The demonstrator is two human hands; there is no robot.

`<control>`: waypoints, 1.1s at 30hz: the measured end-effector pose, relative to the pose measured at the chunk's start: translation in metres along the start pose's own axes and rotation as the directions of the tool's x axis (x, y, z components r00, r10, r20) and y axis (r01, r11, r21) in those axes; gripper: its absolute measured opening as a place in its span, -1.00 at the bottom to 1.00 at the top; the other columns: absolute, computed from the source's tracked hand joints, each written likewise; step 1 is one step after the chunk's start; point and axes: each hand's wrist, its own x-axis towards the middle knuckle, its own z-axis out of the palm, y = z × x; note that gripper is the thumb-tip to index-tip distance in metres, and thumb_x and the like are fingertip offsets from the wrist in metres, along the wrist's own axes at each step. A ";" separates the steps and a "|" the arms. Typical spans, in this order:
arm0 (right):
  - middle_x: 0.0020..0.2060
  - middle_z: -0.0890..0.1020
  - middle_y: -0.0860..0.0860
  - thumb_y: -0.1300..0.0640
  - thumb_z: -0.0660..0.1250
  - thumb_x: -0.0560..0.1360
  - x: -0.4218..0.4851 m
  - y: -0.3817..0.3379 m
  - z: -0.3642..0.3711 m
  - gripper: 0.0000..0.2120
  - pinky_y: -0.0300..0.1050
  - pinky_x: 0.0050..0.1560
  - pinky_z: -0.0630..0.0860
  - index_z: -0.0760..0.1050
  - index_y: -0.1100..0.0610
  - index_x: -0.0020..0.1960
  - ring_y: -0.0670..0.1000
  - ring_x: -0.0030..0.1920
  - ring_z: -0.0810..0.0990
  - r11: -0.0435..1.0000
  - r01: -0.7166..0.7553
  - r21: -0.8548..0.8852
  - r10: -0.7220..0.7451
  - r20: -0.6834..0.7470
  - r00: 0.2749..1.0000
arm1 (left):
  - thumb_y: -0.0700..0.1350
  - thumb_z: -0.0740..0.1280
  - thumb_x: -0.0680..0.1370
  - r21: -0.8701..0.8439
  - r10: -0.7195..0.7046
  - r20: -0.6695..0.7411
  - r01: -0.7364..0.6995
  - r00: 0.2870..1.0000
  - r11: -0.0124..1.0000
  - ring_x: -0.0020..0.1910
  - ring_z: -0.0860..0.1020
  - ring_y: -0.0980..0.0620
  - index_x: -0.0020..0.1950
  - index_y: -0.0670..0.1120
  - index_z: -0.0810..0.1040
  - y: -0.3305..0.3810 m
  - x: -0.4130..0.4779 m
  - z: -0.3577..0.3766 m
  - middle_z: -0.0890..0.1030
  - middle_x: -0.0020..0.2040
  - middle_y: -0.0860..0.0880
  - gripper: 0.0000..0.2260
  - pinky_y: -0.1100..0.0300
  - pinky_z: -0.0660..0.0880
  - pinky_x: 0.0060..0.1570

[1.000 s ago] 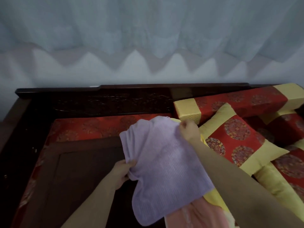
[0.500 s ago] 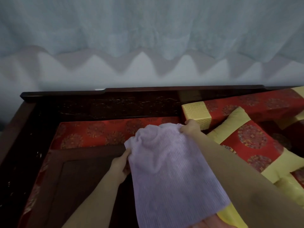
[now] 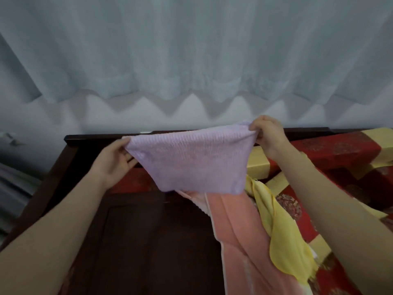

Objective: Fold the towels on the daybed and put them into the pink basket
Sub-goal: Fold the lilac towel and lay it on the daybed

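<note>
A lilac towel hangs spread in the air above the daybed. My left hand pinches its upper left corner and my right hand grips its upper right corner, so the top edge is stretched between them. Beneath it a pink towel lies along the daybed. A yellow towel is draped over the pink one's right side. The pink basket is not in view.
The daybed's dark wooden panel fills the lower middle, with its dark backrest rail behind. Red and gold cushions are piled at the right. A pale curtain hangs over the wall behind.
Both hands have risen and moved apart, pulling the lilac towel up and out flat. The pink and yellow towels underneath have come into view.
</note>
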 end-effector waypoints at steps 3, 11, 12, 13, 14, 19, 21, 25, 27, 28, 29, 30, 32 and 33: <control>-0.48 0.37 -0.03 0.39 0.33 0.24 -0.032 -0.024 0.012 -0.71 -0.15 -0.32 0.30 0.35 0.05 -0.46 0.00 -0.32 0.37 0.994 0.110 0.000 -0.109 0.091 0.990 | -0.05 0.42 0.36 -0.009 0.078 0.016 -0.078 0.997 0.997 0.13 0.56 -0.01 0.18 -0.11 0.50 0.033 -0.024 -0.010 0.56 0.20 -0.10 -0.59 0.14 0.54 0.11; -0.39 0.45 0.05 0.44 0.40 0.36 -0.155 0.068 0.003 -0.73 -0.13 -0.26 0.37 0.39 0.20 -0.37 -0.01 -0.31 0.43 0.950 0.193 -0.245 -0.100 0.347 0.933 | -0.08 0.24 0.56 0.243 -0.197 -0.084 0.212 0.977 0.947 -0.04 0.66 -0.06 0.18 -0.22 0.56 -0.028 -0.103 -0.097 0.59 0.11 -0.19 -0.70 0.05 0.62 -0.02; -0.41 0.44 0.04 0.43 0.42 0.35 -0.169 0.092 0.003 -0.71 -0.14 -0.27 0.35 0.38 0.20 -0.39 -0.03 -0.33 0.42 0.939 0.164 -0.302 -0.044 0.368 0.929 | -0.06 0.32 0.50 0.307 -0.292 -0.073 0.300 0.954 0.903 0.07 0.63 -0.16 0.25 -0.25 0.51 -0.043 -0.113 -0.115 0.59 0.18 -0.23 -0.61 -0.03 0.57 0.12; -0.45 0.42 0.00 0.42 0.45 0.34 -0.183 0.120 0.003 -0.67 -0.15 -0.30 0.31 0.36 0.17 -0.42 -0.07 -0.36 0.38 0.927 0.118 -0.357 0.027 0.376 0.926 | -0.02 0.42 0.41 0.370 -0.386 -0.068 0.383 0.920 0.847 0.14 0.60 -0.20 0.25 -0.24 0.53 -0.060 -0.126 -0.134 0.61 0.19 -0.23 -0.52 -0.05 0.52 0.19; -0.49 0.39 -0.05 0.42 0.46 0.32 -0.196 0.143 0.002 -0.63 -0.16 -0.32 0.27 0.36 0.11 -0.44 -0.11 -0.39 0.35 0.903 0.064 -0.424 0.107 0.368 0.924 | 0.02 0.49 0.31 0.432 -0.475 -0.067 0.455 0.877 0.779 0.15 0.60 -0.19 0.21 -0.23 0.58 -0.075 -0.136 -0.148 0.63 0.16 -0.22 -0.46 -0.03 0.51 0.20; -0.52 0.51 -0.15 -0.02 0.40 0.19 -0.254 0.243 0.002 -0.87 -0.25 -0.38 0.33 0.46 -0.06 -0.46 -0.16 -0.48 0.42 0.668 -0.002 -0.745 0.431 0.384 0.816 | 0.10 0.50 0.33 0.682 -0.745 -0.237 0.653 0.623 0.329 0.06 0.64 -0.04 0.17 -0.11 0.59 -0.150 -0.163 -0.195 0.68 0.05 -0.06 -0.51 0.14 0.53 0.03; -0.36 0.49 -0.51 -0.16 0.33 0.23 -0.267 0.269 0.006 -0.93 -0.40 -0.35 0.41 0.50 -0.20 -0.36 -0.25 -0.37 0.52 0.474 0.015 -0.881 0.604 0.338 0.722 | 0.05 0.44 0.41 0.725 -0.756 -0.322 0.662 0.570 0.190 0.04 0.62 0.00 0.13 -0.06 0.58 -0.171 -0.164 -0.205 0.66 0.04 -0.02 -0.65 0.16 0.51 -0.02; -0.39 0.52 -0.47 -0.25 0.37 0.23 -0.249 0.280 0.017 -0.88 -0.37 -0.25 0.37 0.49 -0.26 -0.39 -0.25 -0.39 0.47 0.509 0.087 -0.857 0.558 0.405 0.724 | 0.06 0.33 0.50 0.817 -0.704 -0.335 0.566 0.626 0.114 -0.17 0.67 0.06 -0.05 -0.08 0.64 -0.179 -0.136 -0.206 0.71 -0.17 0.00 -0.77 0.23 0.47 -0.23; -0.43 0.56 -0.34 -0.13 0.45 0.34 -0.217 0.273 0.031 -0.77 -0.42 -0.25 0.36 0.46 -0.20 -0.43 -0.27 -0.35 0.53 0.588 0.081 -0.805 0.419 0.389 0.820 | 0.00 0.32 0.54 0.869 -0.536 -0.292 0.454 0.792 0.196 -0.28 0.63 0.02 -0.20 -0.12 0.62 -0.174 -0.102 -0.207 0.66 -0.28 -0.04 -0.76 0.25 0.45 -0.36; -0.45 0.57 -0.26 -0.07 0.45 0.38 -0.195 0.270 0.041 -0.74 -0.40 -0.26 0.37 0.44 -0.18 -0.41 -0.24 -0.34 0.55 0.605 0.081 -0.792 0.346 0.353 0.869 | -0.04 0.31 0.54 0.896 -0.401 -0.269 0.380 0.876 0.230 -0.28 0.61 0.00 -0.25 -0.13 0.60 -0.172 -0.081 -0.206 0.64 -0.29 -0.06 -0.76 0.20 0.49 -0.34; -0.46 0.56 -0.18 -0.03 0.43 0.41 -0.173 0.266 0.051 -0.74 -0.34 -0.28 0.38 0.42 -0.15 -0.39 -0.19 -0.34 0.55 0.608 0.094 -0.789 0.274 0.319 0.907 | -0.07 0.30 0.55 0.921 -0.265 -0.245 0.309 0.933 0.238 -0.23 0.61 -0.05 -0.24 -0.15 0.59 -0.170 -0.059 -0.205 0.64 -0.26 -0.08 -0.77 0.14 0.53 -0.26; -0.44 0.55 -0.12 0.00 0.39 0.41 -0.149 0.265 0.062 -0.77 -0.25 -0.28 0.38 0.42 -0.10 -0.37 -0.10 -0.34 0.54 0.600 0.103 -0.794 0.206 0.277 0.939 | -0.10 0.28 0.56 0.943 -0.150 -0.217 0.247 0.964 0.222 -0.16 0.62 -0.10 -0.18 -0.17 0.60 -0.168 -0.038 -0.200 0.65 -0.19 -0.11 -0.79 0.10 0.53 -0.16; -0.34 0.57 0.03 0.05 0.30 0.41 -0.110 0.267 0.080 -0.88 -0.16 -0.24 0.35 0.51 0.05 -0.27 0.06 -0.29 0.53 0.578 0.094 -0.810 0.130 0.205 0.970 | -0.13 0.22 0.58 0.968 -0.019 -0.167 0.168 0.986 0.186 0.01 0.59 -0.18 0.05 -0.23 0.60 -0.168 0.002 -0.191 0.64 0.01 -0.18 -0.77 0.07 0.48 0.01; -0.25 0.59 0.11 0.05 0.25 0.41 -0.094 0.272 0.084 -0.82 -0.14 -0.20 0.36 0.56 0.13 -0.17 0.12 -0.22 0.55 0.550 0.093 -0.830 0.117 0.187 0.975 | -0.13 0.19 0.59 0.978 -0.004 -0.123 0.122 0.992 0.167 0.09 0.56 -0.20 0.19 -0.24 0.56 -0.170 0.019 -0.189 0.60 0.11 -0.21 -0.72 0.06 0.44 0.10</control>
